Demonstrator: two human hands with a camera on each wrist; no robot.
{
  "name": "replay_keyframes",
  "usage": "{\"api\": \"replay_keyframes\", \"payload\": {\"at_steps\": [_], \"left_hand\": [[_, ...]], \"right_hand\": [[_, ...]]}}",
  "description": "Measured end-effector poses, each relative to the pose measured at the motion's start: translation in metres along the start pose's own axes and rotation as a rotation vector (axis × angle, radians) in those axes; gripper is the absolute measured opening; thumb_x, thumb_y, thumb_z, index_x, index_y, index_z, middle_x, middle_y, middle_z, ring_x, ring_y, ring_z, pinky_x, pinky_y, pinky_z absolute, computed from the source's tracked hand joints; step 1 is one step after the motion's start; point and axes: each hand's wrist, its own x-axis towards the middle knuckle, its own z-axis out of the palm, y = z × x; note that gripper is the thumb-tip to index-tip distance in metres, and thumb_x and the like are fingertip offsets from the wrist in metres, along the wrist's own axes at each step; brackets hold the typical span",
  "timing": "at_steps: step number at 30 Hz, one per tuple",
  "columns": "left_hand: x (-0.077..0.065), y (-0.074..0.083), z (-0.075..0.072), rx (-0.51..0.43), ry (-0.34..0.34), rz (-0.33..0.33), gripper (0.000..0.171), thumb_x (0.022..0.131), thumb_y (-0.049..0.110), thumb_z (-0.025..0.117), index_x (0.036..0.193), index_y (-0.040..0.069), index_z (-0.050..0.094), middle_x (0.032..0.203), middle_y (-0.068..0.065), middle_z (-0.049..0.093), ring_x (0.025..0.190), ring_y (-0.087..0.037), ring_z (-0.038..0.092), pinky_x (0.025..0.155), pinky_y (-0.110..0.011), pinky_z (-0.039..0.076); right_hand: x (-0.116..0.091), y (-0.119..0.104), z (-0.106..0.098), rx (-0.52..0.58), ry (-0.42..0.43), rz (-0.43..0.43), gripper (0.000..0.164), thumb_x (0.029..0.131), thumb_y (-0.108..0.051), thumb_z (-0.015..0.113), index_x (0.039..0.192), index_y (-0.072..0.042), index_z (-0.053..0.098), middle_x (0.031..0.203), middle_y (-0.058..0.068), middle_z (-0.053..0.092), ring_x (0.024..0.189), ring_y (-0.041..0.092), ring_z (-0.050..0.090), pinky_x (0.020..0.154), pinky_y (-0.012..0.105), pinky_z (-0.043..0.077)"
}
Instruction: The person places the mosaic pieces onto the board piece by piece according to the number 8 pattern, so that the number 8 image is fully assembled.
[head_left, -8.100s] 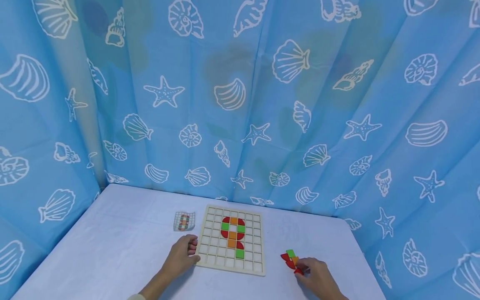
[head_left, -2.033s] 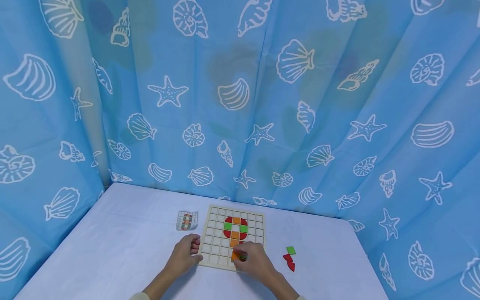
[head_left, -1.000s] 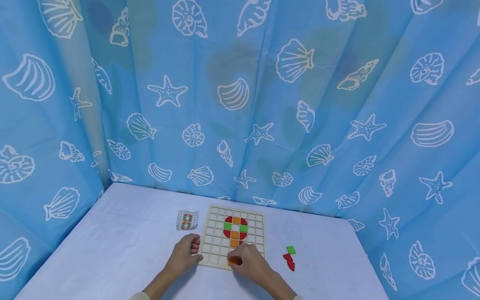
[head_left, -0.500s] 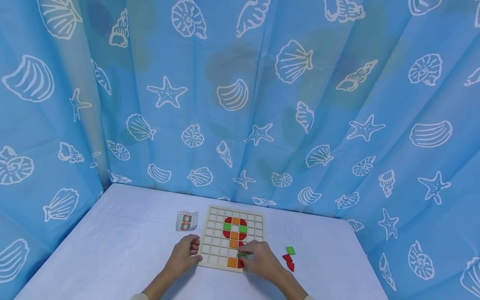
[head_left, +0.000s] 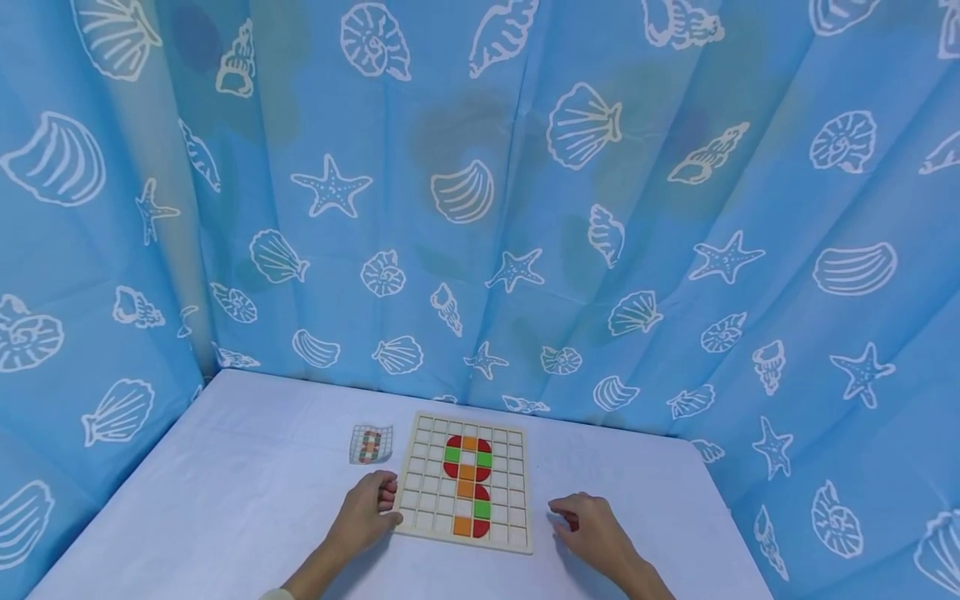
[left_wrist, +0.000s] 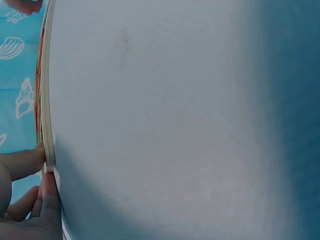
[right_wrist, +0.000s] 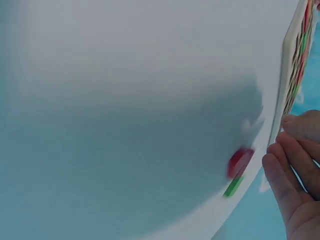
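A pale wooden grid board (head_left: pixel 425 502) lies on the table with red rounded pieces and orange and green square tiles in its cells. At its lower row an orange tile (head_left: pixel 462 526) sits beside a red quarter-round piece (head_left: pixel 481 529). My left hand (head_left: pixel 365 511) holds the board's left edge near the front corner, thumb and finger meeting at the rim in the left wrist view. To the right of the board hovers my right hand (head_left: pixel 596 533), fingers loosely extended and nothing between them. Under it, the right wrist view shows a loose red piece (right_wrist: pixel 240 162) and a green tile (right_wrist: pixel 233 186).
A small card (head_left: pixel 371 444) printed with a coloured grid pattern lies left of the board. The white table (head_left: pixel 262 433) reaches back to a blue curtain (head_left: pixel 480 208) with white shell and starfish prints, which also hangs along both sides.
An orange tile and a red quarter-round piece now sit in the board's lower row. My right hand has let go and moved right, over the loose pieces. My left hand stays put.
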Motion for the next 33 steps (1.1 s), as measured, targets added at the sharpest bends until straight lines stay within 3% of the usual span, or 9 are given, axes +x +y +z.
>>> {"api": "replay_keyframes", "payload": {"at_steps": [6, 10, 25, 33], "left_hand": [[0.0, -0.001, 0.0, 0.001, 0.003, -0.012, 0.055, 0.064, -0.013, 0.078, 0.114, -0.012, 0.056, 0.095, -0.008, 0.055, 0.085, -0.018, 0.057, 0.073, -0.026, 0.056], [0.0, 0.0, 0.001, 0.009, 0.003, -0.02, 0.055, 0.065, -0.012, 0.078, 0.115, -0.012, 0.056, 0.096, -0.007, 0.055, 0.086, -0.018, 0.057, 0.073, -0.026, 0.056], [0.001, 0.003, 0.0, 0.007, -0.022, -0.085, 0.055, 0.069, -0.01, 0.078, 0.119, -0.01, 0.055, 0.099, -0.007, 0.056, 0.09, -0.018, 0.058, 0.076, -0.027, 0.056], [0.001, 0.002, 0.002, 0.004, -0.022, -0.071, 0.055, 0.068, -0.01, 0.078, 0.118, -0.01, 0.055, 0.098, -0.007, 0.055, 0.089, -0.018, 0.057, 0.076, -0.026, 0.056]], "right_hand": [[-0.012, 0.013, -0.005, 0.016, -0.042, 0.15, 0.035, 0.074, -0.004, 0.081, 0.108, -0.006, 0.073, 0.101, 0.004, 0.071, 0.086, 0.014, 0.065, 0.077, 0.035, 0.06], [-0.015, 0.017, -0.006, 0.021, -0.037, 0.191, 0.038, 0.073, 0.0, 0.081, 0.11, -0.005, 0.072, 0.102, 0.006, 0.07, 0.085, 0.015, 0.064, 0.077, 0.037, 0.06], [-0.017, 0.023, 0.0, 0.018, 0.06, 0.238, 0.037, 0.072, -0.004, 0.083, 0.107, -0.005, 0.071, 0.091, 0.0, 0.069, 0.084, 0.015, 0.066, 0.076, 0.035, 0.06], [-0.017, 0.025, 0.0, 0.061, 0.04, 0.172, 0.029, 0.074, -0.001, 0.08, 0.101, -0.005, 0.071, 0.089, -0.001, 0.068, 0.079, 0.011, 0.063, 0.073, 0.031, 0.06]]}}
